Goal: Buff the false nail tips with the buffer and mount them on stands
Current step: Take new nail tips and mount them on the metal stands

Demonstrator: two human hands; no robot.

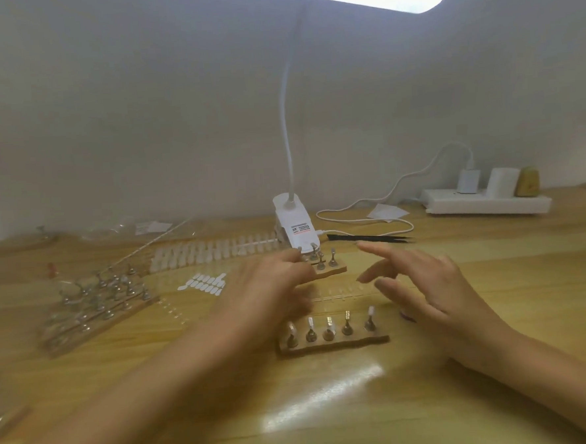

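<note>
The near stand (333,341), a wooden strip at ctr of the bench (330,408), carries five false nail tips (329,322) upright on metal pegs. A second stand (332,271) w/ metal pegs sits at 12 o'clock of it. L hand (271,285) reaches to that stand's 9 o'clock end, fingertips at the pegs. Heavy blur there, so can't tell if its grip is clamped on anything. R hand (422,282) hovers at 2 o'clock of the near stand, grip apart, fingers spread. A small pink item (407,316) shows under its palm; can't tell what it is. A long strip of white tips (218,250) lies at 11 o'clock, w/ loose white tips (202,283) just beside it. The clear box of spare stands (97,302) is at 9 o'clock and the clip lamp (293,221) at 12. Black tweezers (382,239) and the power strip (489,204) lie toward 1–2 o'clock.
</note>
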